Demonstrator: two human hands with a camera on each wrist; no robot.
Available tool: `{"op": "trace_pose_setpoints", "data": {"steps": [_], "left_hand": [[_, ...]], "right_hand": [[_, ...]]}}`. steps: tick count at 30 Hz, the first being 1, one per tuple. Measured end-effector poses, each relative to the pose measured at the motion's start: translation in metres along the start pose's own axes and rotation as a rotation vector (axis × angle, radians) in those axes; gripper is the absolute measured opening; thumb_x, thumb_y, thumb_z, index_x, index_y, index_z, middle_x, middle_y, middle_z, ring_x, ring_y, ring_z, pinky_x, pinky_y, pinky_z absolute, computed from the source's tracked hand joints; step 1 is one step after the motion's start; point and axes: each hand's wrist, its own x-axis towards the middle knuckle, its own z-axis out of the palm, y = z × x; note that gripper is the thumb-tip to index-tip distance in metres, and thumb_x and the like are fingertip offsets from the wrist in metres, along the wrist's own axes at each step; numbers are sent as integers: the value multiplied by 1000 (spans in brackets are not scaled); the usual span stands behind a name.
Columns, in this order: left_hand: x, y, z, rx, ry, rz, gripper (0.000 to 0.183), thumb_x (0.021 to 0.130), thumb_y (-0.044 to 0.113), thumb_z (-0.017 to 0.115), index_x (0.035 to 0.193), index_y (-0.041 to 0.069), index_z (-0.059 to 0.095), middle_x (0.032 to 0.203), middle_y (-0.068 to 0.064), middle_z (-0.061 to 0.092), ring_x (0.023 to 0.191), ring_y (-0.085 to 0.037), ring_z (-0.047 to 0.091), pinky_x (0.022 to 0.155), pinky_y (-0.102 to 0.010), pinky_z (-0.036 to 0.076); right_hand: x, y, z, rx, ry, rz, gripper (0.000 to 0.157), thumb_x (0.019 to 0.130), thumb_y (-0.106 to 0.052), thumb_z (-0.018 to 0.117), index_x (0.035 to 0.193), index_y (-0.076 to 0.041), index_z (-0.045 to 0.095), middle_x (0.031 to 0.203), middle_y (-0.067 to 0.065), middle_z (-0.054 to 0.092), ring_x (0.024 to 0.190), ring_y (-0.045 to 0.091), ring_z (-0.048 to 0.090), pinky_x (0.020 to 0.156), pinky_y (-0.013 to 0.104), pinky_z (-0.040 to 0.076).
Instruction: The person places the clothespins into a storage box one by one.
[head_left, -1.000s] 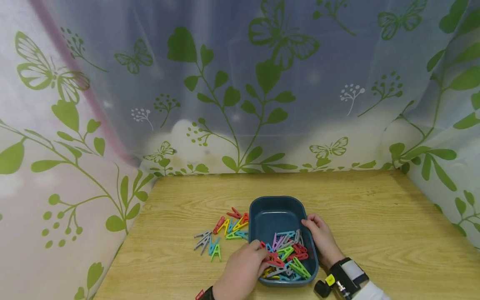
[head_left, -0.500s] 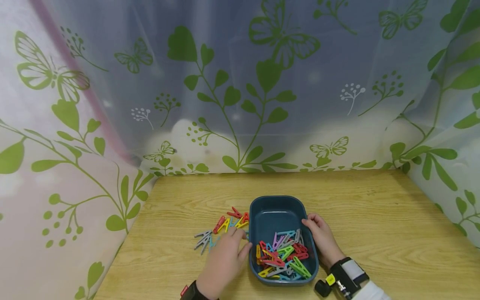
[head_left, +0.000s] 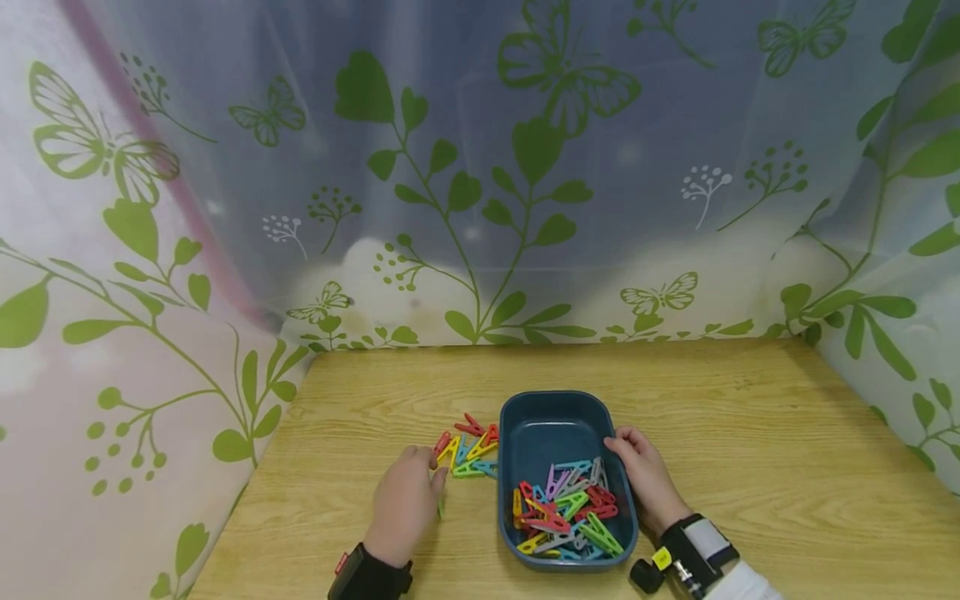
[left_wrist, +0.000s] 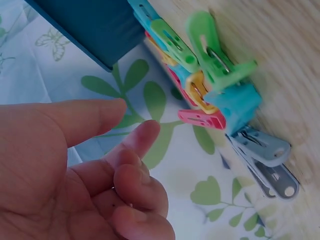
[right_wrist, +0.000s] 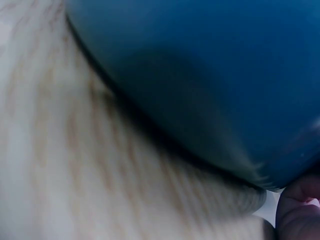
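My left hand (head_left: 405, 500) reaches over the loose clothespins on the table, left of a dark blue plastic box (head_left: 551, 437). In the left wrist view its thumb and index finger stand apart with nothing between them, the other fingers loosely curled. Nearby lie a green clothespin (left_wrist: 214, 57), a blue clothespin (left_wrist: 239, 102) and grey clothespins (left_wrist: 262, 145). My right hand (head_left: 647, 475) grips the box's right rim, thumb on the edge. Several mixed clothespins (head_left: 573, 504) fill the box's near half. The box's outer wall (right_wrist: 215, 75) takes up much of the right wrist view.
A cluster of red, yellow, blue and green clothespins (head_left: 470, 446) lies against the box's left side. The wooden table (head_left: 750, 433) ends at curtains (head_left: 465, 167) printed with leaves and butterflies at the back and both sides.
My left hand has come out of the box, leaving clothespins there, and moved left to the loose ones on the table. My right hand and the box have stayed in place.
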Motion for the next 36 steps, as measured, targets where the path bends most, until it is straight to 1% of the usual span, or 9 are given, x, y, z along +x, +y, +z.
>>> {"op": "trace_pose_setpoints", "data": {"steps": [4, 6, 10, 12, 18, 21, 27, 34, 36], "left_hand": [[4, -2, 1, 21, -17, -25, 15, 89, 17, 81, 89, 5, 71, 80, -3, 61, 64, -12, 54, 55, -28, 43], [6, -2, 3, 26, -45, -50, 15, 89, 17, 81, 89, 5, 71, 80, -3, 60, 64, -12, 54, 56, -29, 43], [10, -2, 7, 47, -101, -101, 17, 90, 18, 81, 88, 5, 71, 77, -2, 55, 64, -14, 49, 56, -29, 38], [12, -2, 10, 57, -111, -114, 17, 90, 18, 80, 87, 5, 70, 76, -2, 53, 63, -15, 48, 55, -29, 37], [12, -5, 14, 80, -81, -78, 23, 89, 15, 79, 73, 8, 64, 72, -2, 53, 61, -15, 49, 54, -31, 38], [12, -7, 16, 89, -85, -62, 25, 90, 14, 78, 70, 8, 63, 70, -2, 53, 60, -15, 49, 54, -33, 39], [13, -8, 17, 118, -95, -55, 20, 90, 14, 79, 76, 6, 68, 71, -3, 59, 62, -18, 57, 56, -36, 46], [17, -6, 22, 146, -155, -125, 15, 92, 16, 78, 85, 5, 72, 75, -4, 62, 66, -18, 60, 60, -36, 50], [17, -5, 22, 148, -159, -128, 15, 92, 17, 78, 85, 5, 71, 75, -4, 61, 65, -18, 60, 59, -35, 49]], "right_hand": [[0, 0, 0, 0, 0, -2, 21, 106, -26, 53, 112, -7, 49, 100, 1, 51, 92, 14, 51, 76, 26, 44], [0, 1, 0, 2, -1, -1, 21, 106, -27, 53, 113, -7, 50, 100, 1, 51, 92, 14, 51, 76, 25, 44], [1, 1, -1, 13, 0, 0, 20, 106, -26, 54, 112, -7, 50, 99, 1, 52, 91, 14, 52, 74, 26, 44], [1, 1, -1, 20, -2, 0, 20, 106, -26, 54, 111, -8, 50, 99, 1, 52, 90, 15, 52, 74, 26, 45], [1, 1, 0, 20, 2, -5, 19, 106, -26, 54, 110, -8, 49, 98, 1, 51, 89, 15, 51, 74, 26, 44], [0, 1, 0, 18, 4, -10, 19, 106, -25, 54, 110, -7, 49, 98, 2, 51, 90, 15, 52, 74, 26, 44], [0, 1, 0, 21, 1, -18, 19, 106, -25, 54, 109, -7, 48, 98, 2, 50, 90, 15, 51, 74, 25, 44], [1, 1, 0, 24, 2, -15, 19, 106, -25, 54, 110, -7, 49, 99, 2, 51, 90, 15, 52, 74, 25, 44], [1, 1, 0, 23, 1, -11, 19, 106, -25, 54, 111, -7, 49, 99, 2, 51, 91, 15, 52, 74, 25, 44]]}}
